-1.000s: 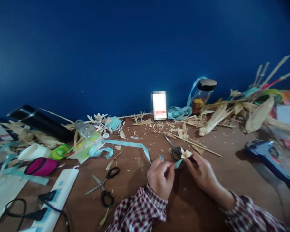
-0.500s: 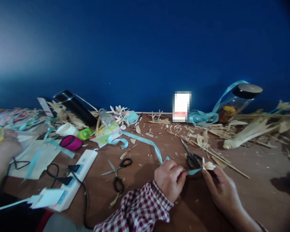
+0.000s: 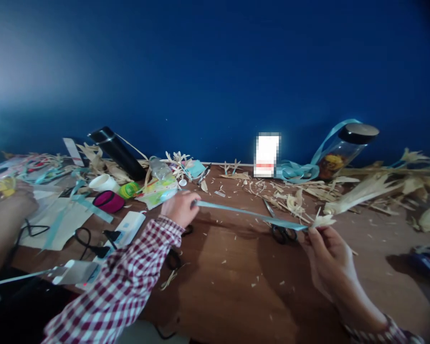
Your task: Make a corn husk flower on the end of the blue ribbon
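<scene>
Light-blue ribbon [image 3: 236, 209], smooth and narrow, stretched nearly straight across the middle of the frame. Slopes gently down toward the right, looking thin as a line near the left end and broader, more teal, at the right. Cream-coloured flower [image 3: 323, 220] at that right end, right of the frame's centre, dry and papery, with pointed petals spread upward and sideways. Cannot tell whether tied to the ribbon or merely gripped together with it.

Left hand [image 3: 181, 209] just left of the frame's centre, closed over the ribbon's far stretch. Right hand [image 3: 331, 253] in the lower right, thumb and fingers pinched narrow on the flower's base, just below the petals, with the ribbon's near end right there. Hands well apart, ribbon spanning the gap above the desk [image 3: 232, 286].

Behind the ribbon, black-handled scissors [image 3: 284, 235] lying just left of the right hand. Second scissors [image 3: 173, 261] mostly hidden by the checked left sleeve [image 3: 129, 277]. Coiled ribbon [image 3: 297, 171] of similar blue farther up, beside a lidded jar [image 3: 346, 148].
</scene>
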Motion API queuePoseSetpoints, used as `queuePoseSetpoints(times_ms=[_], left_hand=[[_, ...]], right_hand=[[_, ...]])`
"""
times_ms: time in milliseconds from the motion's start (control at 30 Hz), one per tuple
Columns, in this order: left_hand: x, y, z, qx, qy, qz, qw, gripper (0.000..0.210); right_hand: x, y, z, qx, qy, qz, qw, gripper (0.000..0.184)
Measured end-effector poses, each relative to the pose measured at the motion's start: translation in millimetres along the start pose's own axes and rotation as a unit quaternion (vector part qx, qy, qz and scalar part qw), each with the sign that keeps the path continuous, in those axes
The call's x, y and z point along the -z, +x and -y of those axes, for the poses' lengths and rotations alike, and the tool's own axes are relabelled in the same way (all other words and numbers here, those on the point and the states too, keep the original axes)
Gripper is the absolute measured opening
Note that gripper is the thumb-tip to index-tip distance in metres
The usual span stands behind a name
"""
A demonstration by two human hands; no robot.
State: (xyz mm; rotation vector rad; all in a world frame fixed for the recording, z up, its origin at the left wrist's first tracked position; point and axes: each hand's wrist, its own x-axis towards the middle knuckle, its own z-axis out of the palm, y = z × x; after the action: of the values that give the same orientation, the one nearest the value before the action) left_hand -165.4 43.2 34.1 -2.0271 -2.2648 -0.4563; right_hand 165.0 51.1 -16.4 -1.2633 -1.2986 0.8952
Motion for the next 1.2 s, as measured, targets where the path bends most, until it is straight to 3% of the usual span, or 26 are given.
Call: queuePoseSetpoints(times_ms=[100,200,267,333,433,500,567,633,767,900,1200], left_hand=[[18.6,26,23,0.053,0.035,-0.015,0.998,0.023],[39.3,45,37,0.086,0.067,0.011,0.994,0.023],[49.3,48,35,0.076,0.083,0.058,0.992,0.027],[51.0,41,18,0.042,0.080,0.085,0.992,0.036],[33.5,15,-36,-0.076,0.008,0.128,0.989,0.045],[11.6,-6,-78,-0.162,-0.162,0.116,0.966,0.025],[-12.2,-23,-114,-0.171,-0.299,0.088,0.935,0.025],[-31.9,-34,-136,-0.156,-0.389,0.105,0.902,0.030],[-51.1,-35,-146,-0.109,-0.424,0.181,0.881,0.027],[-54.6,-31,-139,-0.065,-0.430,0.171,0.884,0.013],[-58.5,-41,-143,0.015,-0.435,0.170,0.884,0.016]], right_hand=[[2,2,11,-0.055,0.031,-0.057,0.996,0.018],[8,5,4,-0.071,0.039,-0.046,0.996,0.023],[9,5,-5,-0.078,0.046,-0.018,0.996,0.027],[7,3,-10,-0.080,0.065,0.013,0.995,0.028],[-1,-3,-9,-0.081,0.092,0.054,0.991,0.026],[-6,-8,-5,-0.082,0.092,0.082,0.989,0.024],[-9,-13,-2,-0.084,0.088,0.115,0.986,0.023],[-10,-16,-2,-0.082,0.080,0.139,0.984,0.023],[-10,-17,-4,-0.052,0.034,0.161,0.985,0.022],[-12,-18,-3,-0.045,0.022,0.170,0.984,0.021],[-15,-19,-4,-0.069,0.029,0.181,0.981,0.018]])
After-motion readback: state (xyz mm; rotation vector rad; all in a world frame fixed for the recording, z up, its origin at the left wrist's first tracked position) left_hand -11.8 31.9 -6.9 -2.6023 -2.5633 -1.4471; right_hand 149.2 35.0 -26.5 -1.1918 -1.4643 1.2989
